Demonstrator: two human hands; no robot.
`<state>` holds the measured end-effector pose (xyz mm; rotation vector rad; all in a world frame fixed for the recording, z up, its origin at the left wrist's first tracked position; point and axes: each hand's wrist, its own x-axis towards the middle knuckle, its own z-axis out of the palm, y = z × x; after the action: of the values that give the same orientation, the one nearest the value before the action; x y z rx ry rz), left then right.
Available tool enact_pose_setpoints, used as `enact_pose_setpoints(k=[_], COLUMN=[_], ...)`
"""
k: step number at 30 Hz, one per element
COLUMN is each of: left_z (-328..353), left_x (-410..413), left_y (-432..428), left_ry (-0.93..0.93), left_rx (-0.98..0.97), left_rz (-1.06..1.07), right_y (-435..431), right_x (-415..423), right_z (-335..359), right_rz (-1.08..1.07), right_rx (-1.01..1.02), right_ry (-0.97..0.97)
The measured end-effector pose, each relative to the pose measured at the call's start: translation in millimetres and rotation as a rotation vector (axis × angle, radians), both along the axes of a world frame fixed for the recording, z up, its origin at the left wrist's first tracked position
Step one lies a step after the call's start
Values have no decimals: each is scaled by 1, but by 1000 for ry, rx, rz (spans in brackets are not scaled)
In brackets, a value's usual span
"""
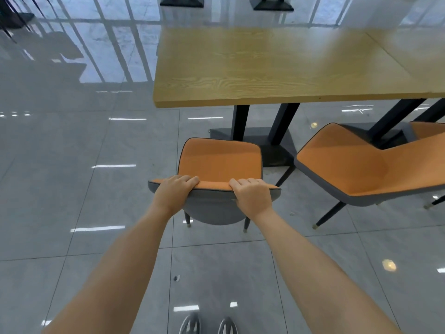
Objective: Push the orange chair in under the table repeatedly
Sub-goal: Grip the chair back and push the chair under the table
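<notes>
The orange chair [220, 162] with a grey back shell and thin black legs stands on the floor in front of me, its seat just short of the wooden table's [265, 68] near edge. My left hand [174, 192] grips the left part of the backrest's top rim, fingers curled over the orange side. My right hand [251, 195] grips the right part of the same rim. The front of the seat lies near the table's black pedestal base [274, 150].
A second orange chair [361, 165] stands to the right, turned at an angle, close to the first. A third orange seat [428, 130] shows at the far right edge. Glossy grey tiled floor [84, 189] spreads left. My shoes [208, 325] appear at the bottom. More table bases stand far back.
</notes>
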<state>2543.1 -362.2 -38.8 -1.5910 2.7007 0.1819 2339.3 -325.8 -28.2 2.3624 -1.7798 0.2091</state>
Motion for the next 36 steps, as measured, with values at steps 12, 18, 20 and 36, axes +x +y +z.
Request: enact_pose_setpoints(k=[12, 18, 20, 36], left_z=[15, 7, 10, 51], left_x=[10, 16, 16, 9], left_y=[-56, -35, -36, -33], left_ry=[-33, -79, -88, -70], left_rx=[20, 74, 87, 33], left_rz=[-42, -75, -74, -73], right_y=[-51, -28, -28, -8], right_x=[12, 18, 19, 16], right_z=[2, -8, -5, 40], right_rz=[-105, -142, -161, -361], right_rx=[100, 249, 274, 476], right_ry=[1, 9, 4, -183])
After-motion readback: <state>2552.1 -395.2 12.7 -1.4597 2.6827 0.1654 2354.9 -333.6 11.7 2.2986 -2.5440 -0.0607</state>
